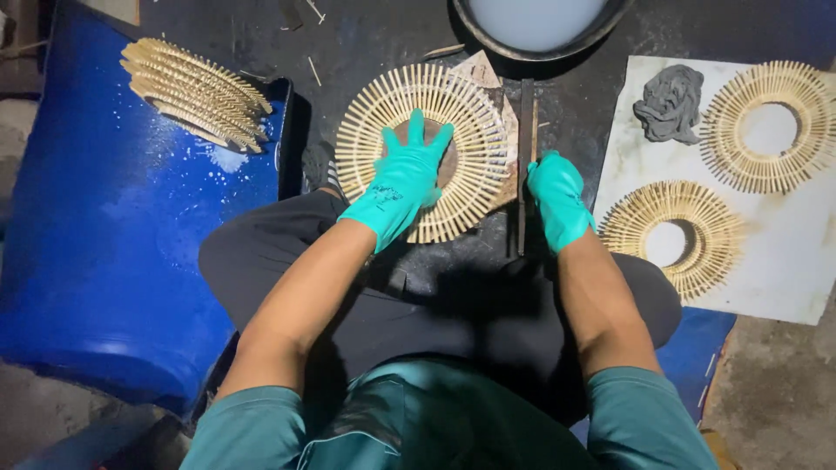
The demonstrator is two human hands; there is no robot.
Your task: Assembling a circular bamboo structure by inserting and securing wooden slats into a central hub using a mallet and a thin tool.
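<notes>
Dark, scuffed floor [366, 43] fills the middle of the view, littered with a few thin splinters, and the person sits on it with knees spread. Between the knees lies a stick ring [424, 150], a flat wheel of pale sticks fanned around an open centre. The left hand [402, 178], in a teal glove, lies flat on this ring with fingers spread, palm over the hole and lower spokes; it presses down and grips nothing. The right hand [556, 198], also gloved, sits just right of the ring, curled around a dark slim bar [524, 165] that runs straight away from the person, beside the ring's right edge. Whether the fingers fully close on the bar cannot be told.

At the right a white sheet [784, 252] carries two more rings, one near [672, 237] and one far [768, 126], apart from each other, with a grey lump [670, 104] just left of the far one. At the top edge stands a round basin [535, 26] of pale liquid. On the left a blue drum [96, 226], flecked white, lies beside the person's knee, and a stack of rings [193, 91] rests tilted on its upper part.
</notes>
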